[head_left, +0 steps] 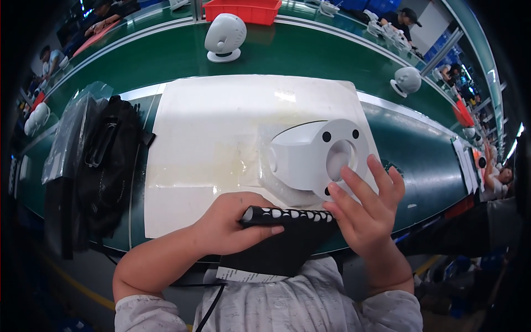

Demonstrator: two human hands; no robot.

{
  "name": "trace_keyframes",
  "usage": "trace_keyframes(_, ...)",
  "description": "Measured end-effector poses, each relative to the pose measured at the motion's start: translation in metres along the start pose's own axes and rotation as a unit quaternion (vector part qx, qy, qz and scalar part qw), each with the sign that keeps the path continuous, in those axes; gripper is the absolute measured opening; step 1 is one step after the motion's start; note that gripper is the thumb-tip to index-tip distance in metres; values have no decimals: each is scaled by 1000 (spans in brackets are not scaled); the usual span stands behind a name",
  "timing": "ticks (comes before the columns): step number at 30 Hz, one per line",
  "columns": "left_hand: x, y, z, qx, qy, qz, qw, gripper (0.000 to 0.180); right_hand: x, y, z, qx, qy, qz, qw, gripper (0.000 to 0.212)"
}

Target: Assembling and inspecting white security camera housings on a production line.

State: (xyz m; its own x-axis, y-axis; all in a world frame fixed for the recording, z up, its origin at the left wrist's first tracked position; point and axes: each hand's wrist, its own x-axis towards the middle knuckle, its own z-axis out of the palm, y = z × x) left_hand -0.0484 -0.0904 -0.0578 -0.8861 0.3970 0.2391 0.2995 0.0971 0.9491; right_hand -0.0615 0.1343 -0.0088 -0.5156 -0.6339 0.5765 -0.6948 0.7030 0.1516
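A white rounded device lies on its side on the work mat, its round base facing right and toward me. Two round black pads show on the base rim, and a third dark spot is partly covered by a fingertip of my right hand. That hand has its fingers spread in front of the base and appears to hold nothing. My left hand is closed on a black pad sheet, thumb on the near side. Along the sheet's curled upper edge run several pale round spots.
The pale work mat lies on a green bench. Left of it are a black bag and clear plastic packaging. On the green conveyor beyond stand white devices, and a red bin sits behind. Other people work farther off.
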Motion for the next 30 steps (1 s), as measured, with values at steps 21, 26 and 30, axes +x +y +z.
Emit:
trace_keyframes(21, -2, -1, 4, 15, 7, 26, 1000, 16, -16, -13, 10, 246, 103, 108, 958, 10)
trace_keyframes(26, -1, 0, 4, 25, -4, 25, 999, 15, -7, -18, 10, 239, 72, 98, 963, 14)
trace_keyframes(30, -1, 0, 4, 23, 4, 33, 999, 15, -6, -25, 17, 214, 56, 50, 974, 10)
